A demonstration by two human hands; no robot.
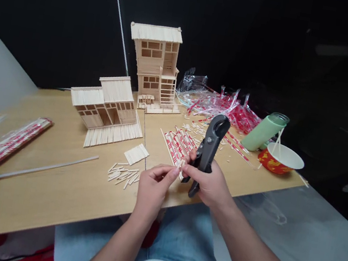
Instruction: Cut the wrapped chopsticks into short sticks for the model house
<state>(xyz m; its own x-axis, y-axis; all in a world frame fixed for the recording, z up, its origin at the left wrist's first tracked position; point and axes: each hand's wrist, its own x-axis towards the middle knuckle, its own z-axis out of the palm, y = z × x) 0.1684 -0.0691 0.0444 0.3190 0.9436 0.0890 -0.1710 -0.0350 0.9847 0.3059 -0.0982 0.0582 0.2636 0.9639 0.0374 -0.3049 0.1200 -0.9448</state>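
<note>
The right hand (213, 182) grips the cutter (210, 147), its head up, likely so the thumb can reach the small sticks (182, 163). The left hand (154, 185) pinches those above the table (49, 198). Loose sticks (124, 174) lie beside it, perhaps to be handy.
</note>
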